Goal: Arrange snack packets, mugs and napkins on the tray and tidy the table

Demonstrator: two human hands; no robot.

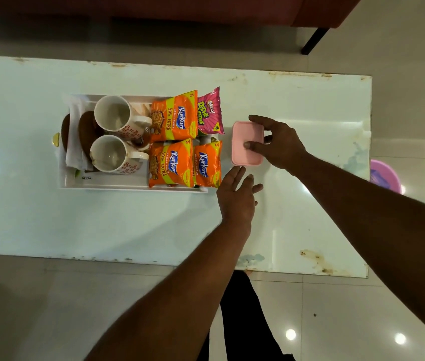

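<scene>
A white tray [117, 184] on the table holds two white mugs with red flower print [113, 113] [109, 153], folded white napkins [74, 147] at its left end, three orange Kurkure packets [173, 117] [171, 162] [207, 164] and a pink Bingo packet [210, 112]. Just right of the tray lies a pink rectangular box [245, 134]. My right hand [277, 142] grips this box from the right, thumb on its lid. My left hand [236, 199] hovers flat with fingers spread, just below the box and beside the tray's near right corner.
The white glossy table [310, 217] has worn, stained edges. A purple plastic tub [385, 178] stands on the floor past the right end. A red sofa with a dark leg [312, 40] runs along the far side. Dark brown coasters [87, 126] lean among the napkins.
</scene>
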